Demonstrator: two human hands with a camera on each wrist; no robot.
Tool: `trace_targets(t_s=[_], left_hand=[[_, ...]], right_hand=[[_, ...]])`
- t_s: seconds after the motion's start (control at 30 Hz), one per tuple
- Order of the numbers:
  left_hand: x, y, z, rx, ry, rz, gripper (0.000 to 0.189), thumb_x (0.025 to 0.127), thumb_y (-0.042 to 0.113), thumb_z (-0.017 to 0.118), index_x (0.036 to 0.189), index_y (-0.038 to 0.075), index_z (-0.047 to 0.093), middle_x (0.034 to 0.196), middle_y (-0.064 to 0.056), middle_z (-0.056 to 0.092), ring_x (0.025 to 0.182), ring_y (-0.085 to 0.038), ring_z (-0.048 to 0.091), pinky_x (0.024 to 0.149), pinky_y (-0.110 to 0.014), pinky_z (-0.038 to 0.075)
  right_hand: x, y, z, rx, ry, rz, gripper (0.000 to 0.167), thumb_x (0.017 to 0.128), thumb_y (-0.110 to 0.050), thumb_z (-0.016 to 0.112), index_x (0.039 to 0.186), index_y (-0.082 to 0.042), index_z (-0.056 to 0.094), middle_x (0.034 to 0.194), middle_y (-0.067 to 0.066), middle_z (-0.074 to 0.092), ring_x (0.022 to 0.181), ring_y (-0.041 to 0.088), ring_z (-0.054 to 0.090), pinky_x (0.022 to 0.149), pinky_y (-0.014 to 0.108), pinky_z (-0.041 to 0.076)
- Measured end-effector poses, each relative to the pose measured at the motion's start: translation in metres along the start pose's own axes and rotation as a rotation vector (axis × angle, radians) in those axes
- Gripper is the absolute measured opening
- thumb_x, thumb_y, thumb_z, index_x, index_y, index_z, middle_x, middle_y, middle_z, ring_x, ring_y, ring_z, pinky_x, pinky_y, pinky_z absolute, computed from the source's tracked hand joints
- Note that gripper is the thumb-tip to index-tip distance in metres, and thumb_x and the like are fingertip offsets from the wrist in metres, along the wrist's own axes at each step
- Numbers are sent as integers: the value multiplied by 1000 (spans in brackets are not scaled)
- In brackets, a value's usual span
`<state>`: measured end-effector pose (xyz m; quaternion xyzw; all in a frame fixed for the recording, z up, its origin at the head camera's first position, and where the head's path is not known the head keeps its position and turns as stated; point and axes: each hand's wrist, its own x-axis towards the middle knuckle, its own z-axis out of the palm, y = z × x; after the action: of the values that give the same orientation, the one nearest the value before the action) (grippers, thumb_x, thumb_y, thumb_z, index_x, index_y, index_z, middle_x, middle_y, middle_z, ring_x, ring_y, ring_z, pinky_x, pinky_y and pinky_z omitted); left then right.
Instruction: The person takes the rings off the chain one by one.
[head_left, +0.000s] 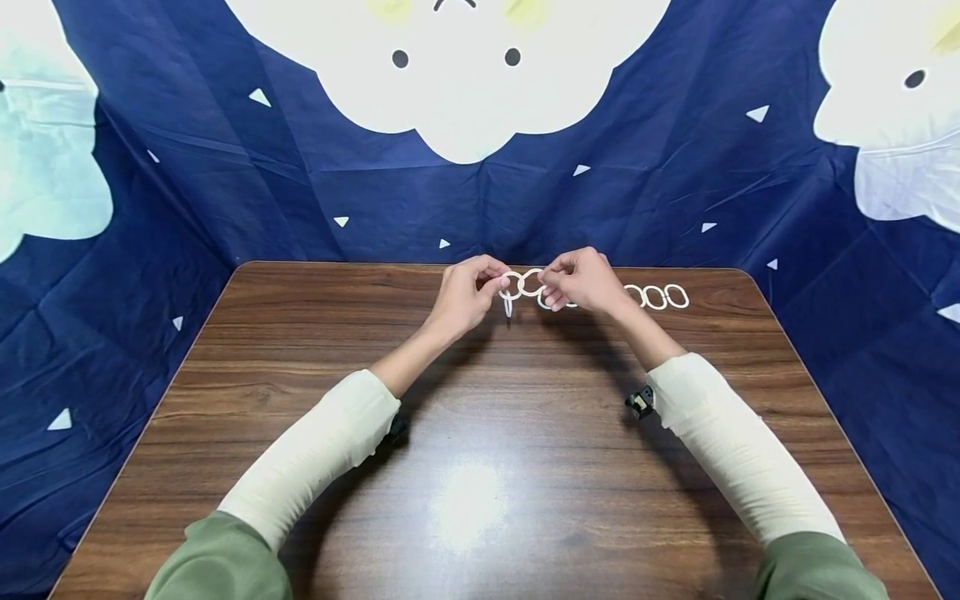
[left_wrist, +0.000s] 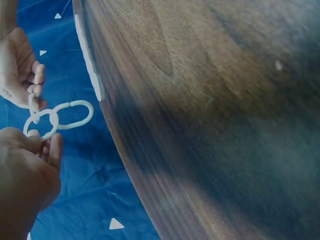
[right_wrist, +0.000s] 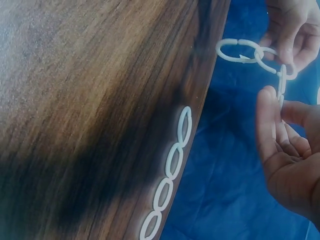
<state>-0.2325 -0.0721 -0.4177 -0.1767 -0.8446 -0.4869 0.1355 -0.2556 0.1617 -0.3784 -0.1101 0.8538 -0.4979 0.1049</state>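
Observation:
Three white plastic chain links are joined together above the far edge of the table. My left hand (head_left: 467, 298) pinches the middle link (left_wrist: 53, 118) between thumb and fingertips. From it a second link (head_left: 508, 307) hangs down; its small gap shows in the left wrist view, where the hanging link (left_wrist: 75, 124) points away from the hands. My right hand (head_left: 587, 280) pinches the third link (right_wrist: 282, 82), partly covered by its fingers. Below the right hand, a row of loose white links (head_left: 654, 297) lies along the table's far edge, partly hidden by that hand.
The brown wood-grain table (head_left: 480, 400) stretches from the hands toward the person. Behind and beside it hangs a dark blue cloth (head_left: 300, 192) with white cloud and triangle prints. A small black device (head_left: 641, 402) sits under the right wrist.

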Motion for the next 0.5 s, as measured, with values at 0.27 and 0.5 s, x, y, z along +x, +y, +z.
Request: trace_targets(t_s=[0.27, 0.5], left_hand=[[0, 1, -1, 4, 5, -10, 10, 104, 5, 80, 113, 3, 83, 105, -14, 85, 96, -26, 79, 87, -32, 58], [-1, 4, -1, 8, -1, -19, 11, 103, 3, 80, 113, -1, 83, 102, -15, 84, 94, -26, 78, 86, -31, 56]], right_hand=[[-1, 4, 0, 58, -5, 41, 25, 109, -8, 69, 113, 15, 77, 87, 20, 85, 60, 7, 77, 66, 31, 69], [0, 7, -1, 143, -17, 91, 28, 108, -5, 67, 119, 20, 72, 75, 6, 82, 60, 8, 77, 65, 28, 68]])
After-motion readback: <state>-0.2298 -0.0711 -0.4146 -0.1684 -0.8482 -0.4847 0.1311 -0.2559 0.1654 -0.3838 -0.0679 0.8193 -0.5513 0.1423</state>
